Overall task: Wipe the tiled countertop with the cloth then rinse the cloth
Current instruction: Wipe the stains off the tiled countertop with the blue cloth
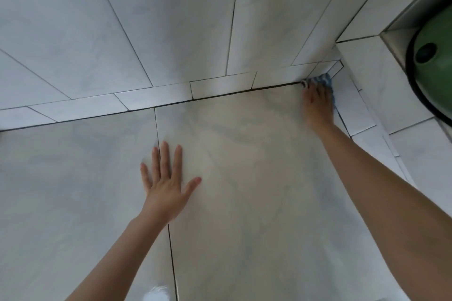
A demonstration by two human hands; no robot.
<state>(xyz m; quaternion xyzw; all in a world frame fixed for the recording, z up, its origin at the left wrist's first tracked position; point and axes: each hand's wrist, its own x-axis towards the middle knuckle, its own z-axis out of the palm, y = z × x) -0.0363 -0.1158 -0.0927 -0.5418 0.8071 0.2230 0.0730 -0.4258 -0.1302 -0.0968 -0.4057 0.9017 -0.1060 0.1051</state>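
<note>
The pale grey tiled countertop (244, 190) fills the lower half of the view, with dark grout lines. My left hand (165, 186) lies flat on it with fingers spread, over a grout line. My right hand (318, 105) reaches to the far right corner where countertop meets wall and presses a blue and white cloth (322, 79) into that corner. Most of the cloth is hidden under the hand; only its far edge and right side show. The hand is blurred.
A white tiled wall (146, 32) rises behind the countertop. A raised tiled ledge (367, 80) borders the right side, and a green round vessel (433, 73) sits beyond it at the right edge.
</note>
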